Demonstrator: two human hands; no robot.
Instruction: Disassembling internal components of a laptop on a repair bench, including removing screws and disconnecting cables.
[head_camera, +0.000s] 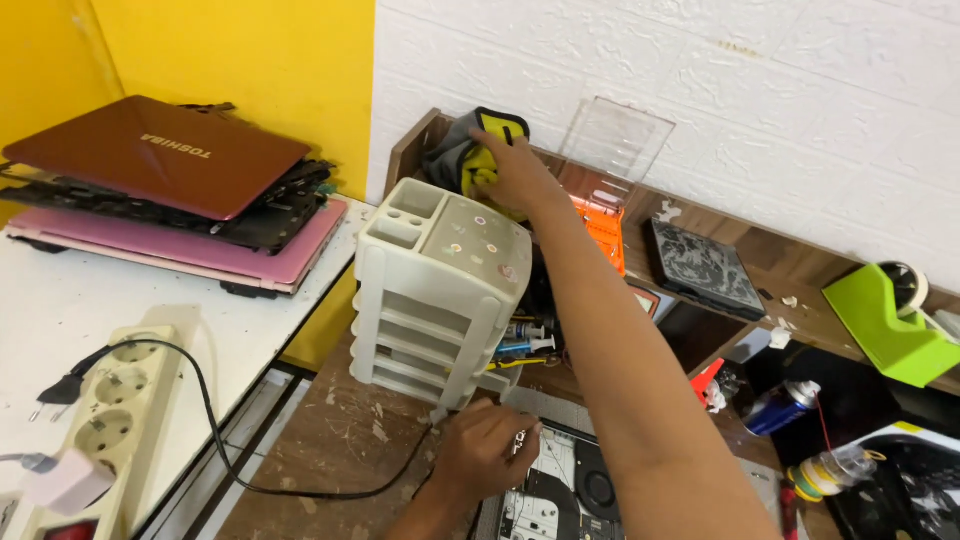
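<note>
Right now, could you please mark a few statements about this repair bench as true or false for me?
1. The right hand reaches onto the wooden shelf and touches a yellow and grey cloth. True.
2. The left hand rests on the red laptop. False: it is low, by the opened device.
3. The drawer organiser is black. False: it is pale grey.
4. A green tape dispenser sits at the right. True.

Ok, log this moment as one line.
right hand: gripping yellow-grey cloth on wooden shelf | left hand: small metal part pinched, over opened laptop | grey drawer organiser between hands
</note>
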